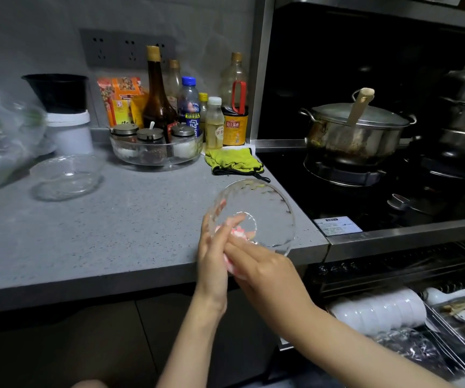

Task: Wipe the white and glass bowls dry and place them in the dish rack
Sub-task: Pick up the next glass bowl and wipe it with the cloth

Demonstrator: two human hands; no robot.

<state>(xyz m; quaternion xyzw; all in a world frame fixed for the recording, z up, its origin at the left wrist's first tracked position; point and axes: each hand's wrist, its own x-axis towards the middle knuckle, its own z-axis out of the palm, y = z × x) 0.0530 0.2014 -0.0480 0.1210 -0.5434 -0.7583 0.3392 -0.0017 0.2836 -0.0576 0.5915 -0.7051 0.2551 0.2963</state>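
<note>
Two glass bowls were in view, & only one was in hand. The glass bowl [256, 208] was held tilted in the air over the front edge of the counter [113, 233], just beside the stove. The left hand [213, 256] gripped it at the near wall: fingers ran up along the glass, thumb curled in toward the base. The right hand [265, 264] was closed round a bunched pink-and-white cloth [235, 233] & pressed it at the bowl's base. I couldn't tell thru the glass whether the cloth sat inside or against the outside.

The second glass bowl [66, 177] stood on the counter well to the left, untouched. The white bowls [377, 312] lay stacked on their sides in the dish rack [449, 345], low at the right under the stove, so that half looked done.

The step in hand, as I judged it, was drying bowl no. 1. To do it well:
- Turn the bowl w/ the left hand & keep the cloth hand fairly fixed.
- Work from base to rim, inside then outside.
- Take care at the ribbed wall, where water prob. collects.
- Wet glass is slick, so keep thumb & fingers on opposite faces of the wall.
- Stay over the counter, not past its edge.
- Re-bunch the cloth to a dry patch before the rim.
</note>
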